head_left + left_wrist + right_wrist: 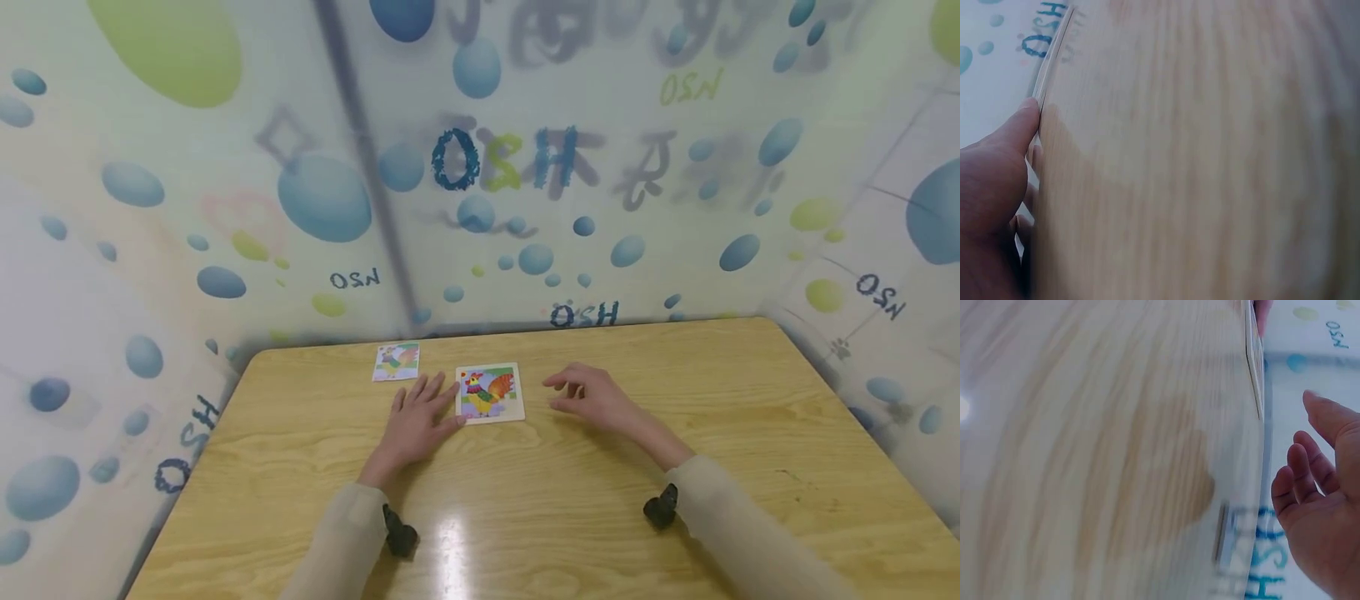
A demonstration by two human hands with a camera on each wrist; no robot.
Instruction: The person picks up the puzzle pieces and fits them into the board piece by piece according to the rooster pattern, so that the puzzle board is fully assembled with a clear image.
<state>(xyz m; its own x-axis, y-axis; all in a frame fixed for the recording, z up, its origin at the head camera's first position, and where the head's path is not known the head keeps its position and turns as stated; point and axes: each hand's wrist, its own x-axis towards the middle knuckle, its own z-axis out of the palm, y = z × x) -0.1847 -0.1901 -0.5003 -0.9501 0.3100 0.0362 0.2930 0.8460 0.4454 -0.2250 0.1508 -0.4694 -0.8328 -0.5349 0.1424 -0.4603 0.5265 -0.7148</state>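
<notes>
A square rooster puzzle (487, 393) in a pale wooden frame lies flat on the table between my two hands. My left hand (411, 427) is spread palm down at the puzzle's left side, thumb and forefinger right at its edge. In the left wrist view, that hand's thumb (1013, 128) reaches out straight along the tabletop. Off the puzzle's right side, my right hand (592, 398) hovers over the table with loosely bent fingers and nothing in them. The right wrist view shows its thumb apart from the fingers (1300, 465).
A paper card (396, 362) with a matching rooster picture lies at the back left, just beyond my left fingertips. The wooden table (675, 375) meets a wall (480, 267) printed with blue and green dots and letters along its far edge.
</notes>
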